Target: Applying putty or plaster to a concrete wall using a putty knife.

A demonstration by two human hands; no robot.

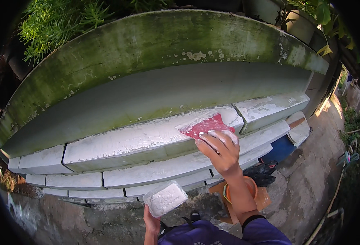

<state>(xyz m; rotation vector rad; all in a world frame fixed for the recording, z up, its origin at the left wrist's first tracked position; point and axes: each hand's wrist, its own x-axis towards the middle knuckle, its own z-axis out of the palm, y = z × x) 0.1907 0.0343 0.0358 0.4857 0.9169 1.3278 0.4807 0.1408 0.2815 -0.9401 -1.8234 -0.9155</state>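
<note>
My right hand (222, 151), its fingers smeared white, grips a red flat putty spreader (207, 125). The spreader's blade lies against the top of a long pale block (131, 138), whose upper face bears a streaky white coat. White residue also covers part of the blade. Lower and to the left, my left hand (150, 220) holds a clear plastic container (150, 208) by its near left corner. White paste (168, 198) fills the container, its surface uneven.
Above the blocks stands a mossy green wall (147, 41), with leafy plants (65, 24) behind it. More block rows (147, 173) step down toward me. An orange bucket (251, 187), a black bag (265, 171) and a blue object (282, 148) sit at right on concrete ground (298, 188).
</note>
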